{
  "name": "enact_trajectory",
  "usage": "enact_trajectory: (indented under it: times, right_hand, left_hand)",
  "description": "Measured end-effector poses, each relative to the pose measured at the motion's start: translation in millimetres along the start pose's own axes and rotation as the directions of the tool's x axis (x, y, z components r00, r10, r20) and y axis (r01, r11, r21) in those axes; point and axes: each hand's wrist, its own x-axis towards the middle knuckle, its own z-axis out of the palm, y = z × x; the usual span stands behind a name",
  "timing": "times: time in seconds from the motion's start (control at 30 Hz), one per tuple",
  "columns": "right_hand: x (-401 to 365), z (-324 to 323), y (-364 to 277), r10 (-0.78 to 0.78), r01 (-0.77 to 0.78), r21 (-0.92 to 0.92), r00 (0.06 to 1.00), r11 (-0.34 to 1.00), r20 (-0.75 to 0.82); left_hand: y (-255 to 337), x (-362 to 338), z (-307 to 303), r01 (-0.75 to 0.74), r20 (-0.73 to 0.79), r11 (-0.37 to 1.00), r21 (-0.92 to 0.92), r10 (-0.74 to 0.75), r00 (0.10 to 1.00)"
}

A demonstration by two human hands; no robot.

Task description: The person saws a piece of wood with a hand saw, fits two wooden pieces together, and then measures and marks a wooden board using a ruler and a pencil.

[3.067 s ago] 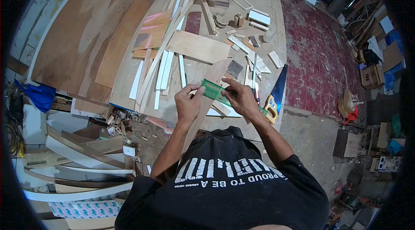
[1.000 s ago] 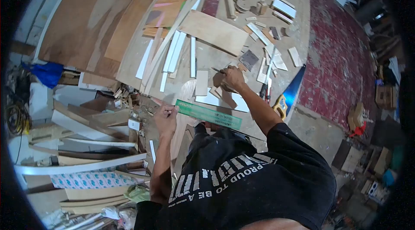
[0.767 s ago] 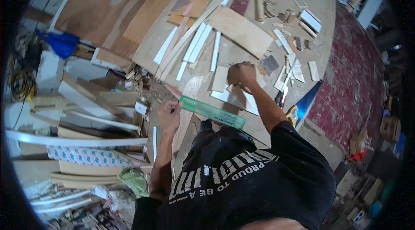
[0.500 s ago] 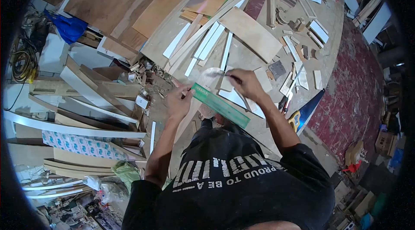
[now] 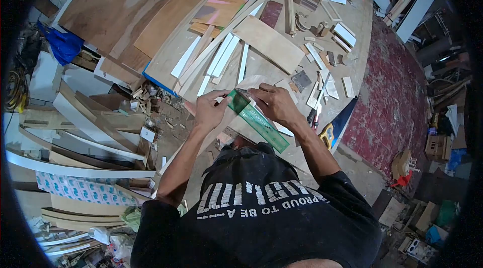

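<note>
A long green translucent plastic strip (image 5: 261, 126) slants across in front of my black shirt, its upper end raised between my hands. My left hand (image 5: 210, 111) pinches that upper end with thumb and fingers. At the same end, my right hand (image 5: 277, 103) has its fingers bent and pressed together against the strip's edge. A small dark thing shows by its fingertips, too hidden to name. Behind the hands lies a pale rounded piece (image 5: 255, 81) on the table, partly covered.
The worktable (image 5: 166, 74) carries a plywood panel (image 5: 269, 42), white strips (image 5: 224, 55) and several wood offcuts. A handsaw (image 5: 338, 126) with a yellow handle lies at its right edge. Curved boards (image 5: 80, 162) are stacked at left. Red flooring (image 5: 385, 84) is at right.
My right hand has moved left and closed in on the strip's upper end; before, it was apart, holding a thin dark tool. The whole view has shifted slightly.
</note>
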Motion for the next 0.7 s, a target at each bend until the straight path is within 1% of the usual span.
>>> enact_trajectory:
  times: [0.03,0.07,0.13,0.17,0.23,0.27,0.3,0.37,0.4,0.43,0.47,0.5,0.53,0.57,0.63,0.67,0.7]
  right_hand:
    - [-4,-6,1,-0.003,0.004,-0.02,0.999,1.0,0.051]
    - [-8,-13,1,-0.003,0.005,-0.025,0.999,1.0,0.051]
    - [-22,-30,-2,0.016,0.002,-0.088,0.979,0.996,0.204]
    - [-28,-38,-3,0.014,0.005,-0.094,0.979,0.996,0.204]
    - [-42,-49,-8,0.083,-0.082,-0.014,0.987,0.997,0.137]
    - [-48,-48,-7,0.177,-0.179,0.028,0.983,0.983,0.057]
    - [-51,-50,-8,0.175,-0.176,0.024,0.983,0.984,0.061]
    - [-55,-55,-10,0.346,-0.336,0.196,0.938,0.921,-0.021]
    - [-57,-51,-10,0.297,-0.281,0.177,0.952,0.943,-0.07]
    - [-61,-49,-13,0.296,-0.28,0.176,0.953,0.944,-0.071]
    - [-66,-44,-18,0.297,-0.274,0.25,0.953,0.929,-0.059]
    - [-67,-41,-28,0.298,-0.267,0.324,0.953,0.908,-0.048]
    - [-66,-41,-40,0.369,-0.332,0.367,0.929,0.869,-0.032]
    - [-66,-39,-43,0.371,-0.334,0.367,0.928,0.868,-0.031]
    - [-66,-38,-45,0.382,-0.369,0.306,0.924,0.878,0.019]
    - [-66,-34,-42,0.315,-0.282,0.307,0.947,0.909,-0.061]
    - [-66,-31,-40,0.313,-0.28,0.305,0.948,0.91,-0.064]
  left_hand:
    - [-3,0,2,0.013,0.009,0.998,-0.054,-0.013,1.0]
    - [-5,1,3,0.026,0.019,0.994,-0.108,-0.024,1.0]
    - [-4,4,1,0.003,0.006,0.994,-0.11,-0.002,1.0]
    - [-3,6,0,-0.016,-0.012,0.994,-0.109,0.015,1.0]
    - [1,7,-3,-0.014,-0.002,0.993,-0.119,0.014,1.0]
    - [3,9,-3,-0.013,0.007,0.992,-0.128,0.014,1.0]
    - [7,8,-3,-0.013,0.004,0.991,-0.133,0.014,1.0]
    - [14,9,-4,0.023,0.062,0.997,-0.074,-0.019,0.998]
    - [11,10,-3,0.021,0.061,0.997,-0.075,-0.016,0.998]
    - [7,11,-2,-0.01,0.089,0.995,-0.101,0.019,0.996]
    - [3,11,-1,-0.037,0.116,0.991,-0.127,0.052,0.992]
    - [5,11,-1,-0.036,0.118,0.991,-0.127,0.052,0.992]
    - [7,11,-2,-0.023,0.139,0.992,-0.124,0.04,0.989]
    - [9,11,-2,-0.009,0.16,0.993,-0.12,0.028,0.987]
    - [13,11,-3,0.008,0.175,0.991,-0.136,0.016,0.984]
    - [16,12,-3,0.02,0.188,0.988,-0.151,0.009,0.982]
    - [19,12,-3,0.016,0.188,0.988,-0.152,0.013,0.982]
